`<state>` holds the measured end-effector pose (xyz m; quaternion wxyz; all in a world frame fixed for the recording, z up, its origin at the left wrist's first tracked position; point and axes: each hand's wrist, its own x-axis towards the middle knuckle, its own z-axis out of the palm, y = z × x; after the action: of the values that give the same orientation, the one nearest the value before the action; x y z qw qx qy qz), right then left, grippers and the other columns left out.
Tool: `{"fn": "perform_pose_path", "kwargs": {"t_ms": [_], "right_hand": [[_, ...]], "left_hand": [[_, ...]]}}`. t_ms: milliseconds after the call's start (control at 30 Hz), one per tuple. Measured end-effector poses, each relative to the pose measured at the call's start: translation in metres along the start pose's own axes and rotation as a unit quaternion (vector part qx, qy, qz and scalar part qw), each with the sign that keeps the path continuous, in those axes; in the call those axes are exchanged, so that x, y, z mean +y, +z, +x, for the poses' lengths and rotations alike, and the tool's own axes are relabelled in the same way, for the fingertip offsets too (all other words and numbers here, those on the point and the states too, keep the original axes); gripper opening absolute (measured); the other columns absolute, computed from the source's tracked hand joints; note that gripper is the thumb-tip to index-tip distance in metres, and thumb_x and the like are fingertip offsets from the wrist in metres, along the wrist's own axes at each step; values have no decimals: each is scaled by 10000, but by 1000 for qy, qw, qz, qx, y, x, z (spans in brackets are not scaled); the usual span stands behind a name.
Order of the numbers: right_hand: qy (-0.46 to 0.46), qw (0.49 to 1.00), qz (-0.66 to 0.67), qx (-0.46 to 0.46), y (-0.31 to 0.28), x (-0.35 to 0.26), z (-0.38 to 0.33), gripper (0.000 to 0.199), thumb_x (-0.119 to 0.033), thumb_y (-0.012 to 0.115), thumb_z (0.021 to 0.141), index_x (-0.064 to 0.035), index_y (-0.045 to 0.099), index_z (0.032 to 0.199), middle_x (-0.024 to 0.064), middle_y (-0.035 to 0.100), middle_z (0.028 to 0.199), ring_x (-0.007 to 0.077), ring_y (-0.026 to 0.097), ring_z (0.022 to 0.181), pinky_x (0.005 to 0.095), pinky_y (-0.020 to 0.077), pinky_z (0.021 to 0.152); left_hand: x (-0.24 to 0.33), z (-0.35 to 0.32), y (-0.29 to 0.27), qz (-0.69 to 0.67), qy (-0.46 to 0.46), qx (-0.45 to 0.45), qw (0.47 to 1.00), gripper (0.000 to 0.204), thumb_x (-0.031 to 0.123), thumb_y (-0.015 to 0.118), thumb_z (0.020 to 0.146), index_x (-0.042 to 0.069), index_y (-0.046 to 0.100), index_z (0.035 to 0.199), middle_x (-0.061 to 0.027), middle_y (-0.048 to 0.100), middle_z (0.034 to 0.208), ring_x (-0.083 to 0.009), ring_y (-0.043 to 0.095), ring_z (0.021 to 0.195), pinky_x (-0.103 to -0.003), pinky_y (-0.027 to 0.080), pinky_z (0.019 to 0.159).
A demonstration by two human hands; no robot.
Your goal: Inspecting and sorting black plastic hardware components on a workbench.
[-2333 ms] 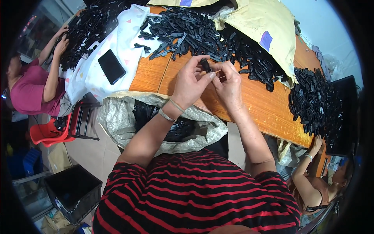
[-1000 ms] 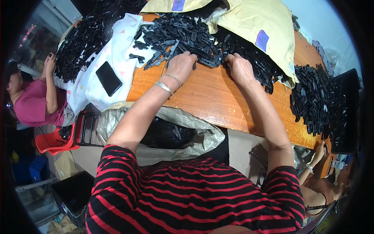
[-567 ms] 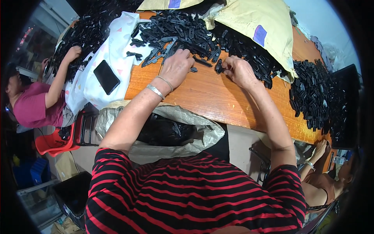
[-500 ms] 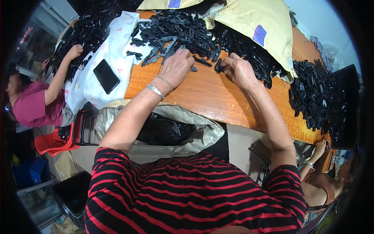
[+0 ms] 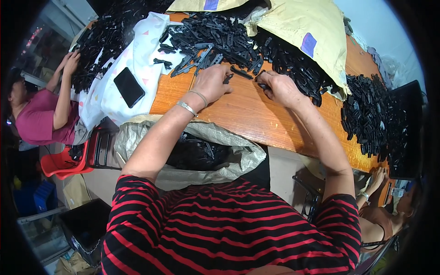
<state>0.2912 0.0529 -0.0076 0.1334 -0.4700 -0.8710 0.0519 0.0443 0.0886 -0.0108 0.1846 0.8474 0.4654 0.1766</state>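
Note:
My left hand (image 5: 211, 84) is closed low over the wooden table, its thumb and fingertips pinching a small black plastic part (image 5: 228, 79). To its right, my right hand (image 5: 283, 90) is closed too, with another black plastic part (image 5: 262, 85) between thumb and fingers, mostly hidden by them. A longer black plastic strip (image 5: 241, 72) lies on the wood between the two hands. Just beyond them spreads a heap of long black plastic parts (image 5: 224, 39).
An open woven sack (image 5: 245, 160) with black parts inside hangs at the table's near edge. A phone (image 5: 129, 87) lies on white plastic sheeting (image 5: 149, 34) at left. Yellowish sacks (image 5: 302, 23) cover the far side. Black parts (image 5: 366, 110) pile up at right. Co-workers sit on both sides.
My left hand has shifted right, from the heap's edge onto the small part that lay on the table. My right hand has moved slightly nearer, still holding its part.

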Motion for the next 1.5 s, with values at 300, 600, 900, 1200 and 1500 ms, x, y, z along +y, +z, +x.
{"fn": "perform_pose_path", "kwargs": {"t_ms": [300, 600, 900, 1200, 1500], "right_hand": [[232, 731, 617, 176, 21, -52, 4, 188, -9, 727, 821, -5, 604, 963, 13, 625, 750, 75, 579, 603, 213, 495, 571], [226, 802, 485, 267, 45, -85, -3, 162, -40, 713, 846, -5, 673, 999, -19, 636, 767, 15, 525, 598, 170, 403, 528], [219, 890, 370, 150, 32, -79, -9, 203, -33, 679, 861, 24, 659, 1054, 44, 627, 793, 79, 599, 619, 209, 459, 547], [140, 910, 307, 240, 20, -101, 1, 214, 27, 684, 824, 26, 650, 1035, 89, 610, 882, 118, 640, 635, 225, 494, 559], [106, 915, 254, 294, 20, -104, 3, 194, -13, 742, 757, -12, 681, 941, 114, 627, 838, 191, 652, 681, 301, 509, 570]], "left_hand": [[2, -17, 21, -567, -159, -69, 805, 248, 191, 706, 874, 28, 615, 1038, -26, 650, 725, -77, 601, 557, -186, 415, 461], [13, -36, 12, -709, -151, -14, 689, 247, 178, 646, 919, 57, 580, 1124, 30, 633, 837, -33, 582, 627, -160, 391, 519], [6, -50, 6, -630, -130, -49, 764, 263, 82, 614, 921, 14, 557, 1169, -23, 637, 949, -67, 625, 727, -177, 509, 658], [20, -50, 7, -622, -94, 28, 777, 222, -16, 621, 875, -7, 547, 1085, -33, 618, 963, -77, 632, 827, -202, 530, 726], [35, -60, 3, -620, -52, 62, 780, 294, -46, 613, 869, -29, 528, 1150, -42, 613, 1013, -98, 615, 940, -232, 518, 829]]}}
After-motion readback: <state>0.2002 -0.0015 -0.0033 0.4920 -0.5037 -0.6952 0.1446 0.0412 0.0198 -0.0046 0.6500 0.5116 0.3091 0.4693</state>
